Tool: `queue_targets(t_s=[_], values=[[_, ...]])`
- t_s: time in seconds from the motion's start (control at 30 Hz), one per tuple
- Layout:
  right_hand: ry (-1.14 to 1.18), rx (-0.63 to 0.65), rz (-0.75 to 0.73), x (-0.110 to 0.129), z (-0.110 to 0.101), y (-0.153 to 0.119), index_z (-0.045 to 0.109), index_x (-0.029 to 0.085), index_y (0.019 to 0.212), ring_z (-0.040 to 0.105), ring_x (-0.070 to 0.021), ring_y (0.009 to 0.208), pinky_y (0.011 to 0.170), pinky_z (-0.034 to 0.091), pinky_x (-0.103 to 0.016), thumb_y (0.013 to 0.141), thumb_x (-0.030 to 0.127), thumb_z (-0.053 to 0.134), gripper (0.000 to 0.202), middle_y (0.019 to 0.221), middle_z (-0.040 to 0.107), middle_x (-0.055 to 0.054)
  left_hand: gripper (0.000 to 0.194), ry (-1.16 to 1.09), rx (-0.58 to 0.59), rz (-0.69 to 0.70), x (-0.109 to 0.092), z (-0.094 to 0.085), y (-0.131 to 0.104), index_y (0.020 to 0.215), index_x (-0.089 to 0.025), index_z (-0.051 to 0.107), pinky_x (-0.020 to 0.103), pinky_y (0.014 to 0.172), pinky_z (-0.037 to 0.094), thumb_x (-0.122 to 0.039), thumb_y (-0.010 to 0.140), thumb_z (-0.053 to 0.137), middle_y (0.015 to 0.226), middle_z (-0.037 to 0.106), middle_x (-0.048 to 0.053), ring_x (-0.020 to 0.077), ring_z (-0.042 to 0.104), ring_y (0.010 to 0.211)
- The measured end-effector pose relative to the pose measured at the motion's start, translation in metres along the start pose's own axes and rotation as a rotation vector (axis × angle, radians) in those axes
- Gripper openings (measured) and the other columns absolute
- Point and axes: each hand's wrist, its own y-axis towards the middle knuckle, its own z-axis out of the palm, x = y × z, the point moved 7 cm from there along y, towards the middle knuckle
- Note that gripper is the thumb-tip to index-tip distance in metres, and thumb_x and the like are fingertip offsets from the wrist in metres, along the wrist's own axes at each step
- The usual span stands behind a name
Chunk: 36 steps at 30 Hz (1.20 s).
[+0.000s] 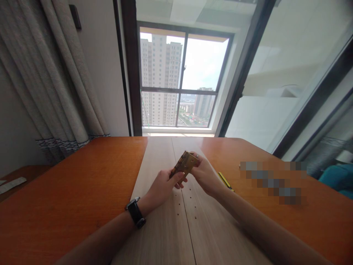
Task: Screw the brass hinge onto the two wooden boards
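— What's over on the far left from where you stand?

— A pale curtain [59, 73] hanging by the wall, and the orange desk [82, 191] running across the room.

— And the person?

— The left hand [162, 187], with a black watch [135, 212] on its wrist, is closed on the lower end of a brass hinge [184, 164]. The hinge is held up off the desk, tilted, above two light wooden boards [165, 235] that lie side by side along the middle.

— Anything on those boards?

— Small holes [179, 206] near the seam between them, just below the hands.

— The other hand?

— The right hand [205, 175] is pinched on the upper end of the same hinge, so both hands hold it between them.

— Further right?

— A yellow and black tool [225, 180] lies on the desk just beside the right wrist, partly hidden. I can't tell what it is. No boxes or trays that I can see; behind everything is the window [182, 77].
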Motion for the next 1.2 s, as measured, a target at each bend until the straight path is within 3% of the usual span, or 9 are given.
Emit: queue_targets(t_s=[0.23, 0.37, 0.43, 0.6, 0.77, 0.97, 1.2], values=[[-0.014, 0.088, -0.058, 0.011, 0.011, -0.006, 0.059, 0.024, 0.107, 0.055, -0.0149, 0.063, 0.058, 0.047, -0.031, 0.078, 0.033, 0.070, 0.032, 0.083, 0.063, 0.000, 0.053, -0.088, -0.056, -0.017, 0.001, -0.006, 0.002, 0.090, -0.010, 0.067, 0.027, 0.057, 0.049, -0.062, 0.085, 0.060, 0.078, 0.070, 0.009, 0.0157, 0.062, 0.060], [-0.240, 0.014, -0.117, 0.012, 0.003, -0.005, 0.056, 0.025, 0.123, 0.061, -0.0213, 0.097, 0.090, 0.049, -0.039, 0.078, 0.029, 0.070, 0.048, 0.104, 0.065, -0.004, 0.050, -0.015, -0.107, 0.011, -0.001, -0.011, 0.001, 0.088, -0.012, 0.067, 0.025, 0.055, 0.047, -0.062, 0.083, 0.063, 0.064, 0.062, 0.002, 0.0153, 0.061, 0.057], [-0.299, -0.007, -0.110, 0.010, -0.001, -0.004, 0.056, 0.025, 0.127, 0.062, -0.0221, 0.100, 0.095, 0.047, -0.042, 0.080, 0.031, 0.070, 0.050, 0.105, 0.066, -0.004, 0.046, 0.034, -0.131, 0.030, -0.003, -0.013, -0.001, 0.087, -0.013, 0.068, 0.024, 0.054, 0.045, -0.059, 0.084, 0.064, 0.066, 0.061, 0.001, 0.0137, 0.059, 0.056], [-0.129, 0.032, -0.036, -0.001, -0.002, -0.002, 0.058, 0.024, 0.128, 0.067, -0.0215, 0.092, 0.092, 0.050, -0.042, 0.080, 0.036, 0.073, 0.052, 0.094, 0.072, -0.003, 0.040, 0.039, -0.203, 0.030, -0.003, -0.018, -0.002, 0.099, -0.014, 0.067, 0.023, 0.054, 0.043, -0.046, 0.078, 0.074, 0.079, 0.067, 0.003, 0.0130, 0.058, 0.062], [-0.004, -0.077, 0.034, -0.012, -0.015, 0.002, 0.061, 0.023, 0.124, 0.068, -0.0198, 0.084, 0.084, 0.053, -0.040, 0.070, 0.035, 0.083, 0.060, 0.091, 0.073, -0.002, 0.039, -0.081, -0.153, -0.018, -0.006, -0.013, -0.002, 0.100, -0.013, 0.064, 0.023, 0.060, 0.044, -0.033, 0.071, 0.081, 0.089, 0.068, 0.006, 0.0152, 0.062, 0.073], [0.111, -0.131, 0.077, -0.017, -0.026, 0.006, 0.060, 0.023, 0.121, 0.071, -0.0212, 0.084, 0.077, 0.056, -0.037, 0.065, 0.039, 0.087, 0.064, 0.099, 0.076, -0.006, 0.044, -0.454, -0.126, -0.093, -0.007, -0.009, -0.004, 0.099, -0.013, 0.060, 0.024, 0.062, 0.048, -0.051, 0.079, 0.072, 0.091, 0.065, 0.008, 0.0142, 0.061, 0.074], [0.067, -0.154, 0.126, -0.021, -0.028, 0.005, 0.067, 0.019, 0.099, 0.070, -0.0197, 0.079, 0.070, 0.055, -0.032, 0.063, 0.041, 0.087, 0.047, 0.089, 0.075, -0.005, 0.038, -0.252, -0.224, -0.025, -0.001, -0.022, 0.001, 0.083, -0.015, 0.058, 0.022, 0.057, 0.047, -0.048, 0.078, 0.075, 0.080, 0.069, 0.004, 0.0127, 0.062, 0.065]])
